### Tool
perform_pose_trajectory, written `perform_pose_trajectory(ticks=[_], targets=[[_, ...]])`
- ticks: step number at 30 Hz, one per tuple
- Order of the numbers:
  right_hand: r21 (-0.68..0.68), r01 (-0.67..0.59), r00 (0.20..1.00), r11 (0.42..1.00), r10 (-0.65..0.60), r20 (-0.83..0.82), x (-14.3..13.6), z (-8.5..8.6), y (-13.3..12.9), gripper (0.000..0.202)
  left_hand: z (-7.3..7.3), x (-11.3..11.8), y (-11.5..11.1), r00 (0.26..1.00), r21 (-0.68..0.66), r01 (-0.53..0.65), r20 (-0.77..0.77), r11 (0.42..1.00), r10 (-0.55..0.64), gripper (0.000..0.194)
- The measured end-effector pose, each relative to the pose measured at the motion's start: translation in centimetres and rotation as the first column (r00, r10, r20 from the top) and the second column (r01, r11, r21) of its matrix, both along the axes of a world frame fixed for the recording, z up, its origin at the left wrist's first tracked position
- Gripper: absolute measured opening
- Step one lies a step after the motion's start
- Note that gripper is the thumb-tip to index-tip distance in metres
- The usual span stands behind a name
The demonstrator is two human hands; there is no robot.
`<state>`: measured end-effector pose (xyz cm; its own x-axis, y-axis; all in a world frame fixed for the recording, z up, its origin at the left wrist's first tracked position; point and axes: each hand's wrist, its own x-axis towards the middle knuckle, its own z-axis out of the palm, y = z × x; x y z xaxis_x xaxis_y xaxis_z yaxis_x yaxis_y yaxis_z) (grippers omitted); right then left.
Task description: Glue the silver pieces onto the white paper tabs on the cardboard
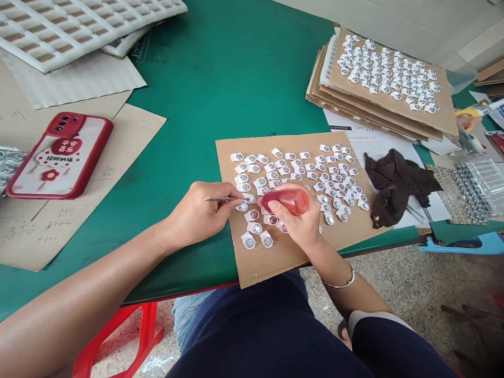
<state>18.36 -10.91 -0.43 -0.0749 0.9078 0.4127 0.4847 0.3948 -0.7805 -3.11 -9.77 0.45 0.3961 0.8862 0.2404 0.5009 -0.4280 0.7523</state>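
Note:
My left hand point(207, 212) pinches a thin metal tool point(222, 199), perhaps tweezers, its tip at one of the small round pieces on white tabs point(249, 199). In my right hand point(301, 220) is a red squeeze bottle point(289, 201), tilted with its narrow end toward that same piece. Both hands are over a brown cardboard sheet point(252, 275) covered with rows of such pieces. A few pieces near the lower left show reddish centres. My right hand hides part of the rows.
A stack of cardboard sheets point(323, 97) with similar pieces stands at the back right. A dark cloth point(397, 184) lies beside the sheet. At left are a red-cased phone point(71, 157) and white foam grids point(98, 26). A clear box point(488, 181) sits far right.

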Motion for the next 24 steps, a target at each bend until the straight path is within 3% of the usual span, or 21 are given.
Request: perform_pose_trajectory(ticks=[9,12,15,19,24], targets=[[-0.042,-0.010,0.999,0.999,0.009,-0.034,-0.2,0.0,-0.1,0.022,-0.1,0.0,0.0,0.999,0.030,0.006,0.032,1.000,-0.007,0.009],[-0.148,-0.001,0.975,0.989,-0.031,-0.220,0.2,-0.3,0.3,0.025,-0.1,0.0,0.1,0.999,0.021,0.006,0.033,1.000,-0.007,0.009],[-0.247,-0.016,0.887,0.969,-0.100,-0.450,1.5,0.1,1.4,0.027,-0.3,-0.2,0.2,0.998,-0.038,-0.007,0.070,0.999,0.009,0.010],[-0.267,0.006,0.840,0.964,-0.149,-0.521,3.8,2.8,3.5,0.034,-0.4,-0.7,0.6,0.982,-0.059,-0.119,0.143,0.991,0.126,0.011],[-0.181,-0.068,0.882,0.981,-0.025,-0.470,4.6,6.9,6.2,0.045,-0.1,-0.9,0.9,0.961,-0.054,-0.231,0.146,0.971,0.236,0.012]])
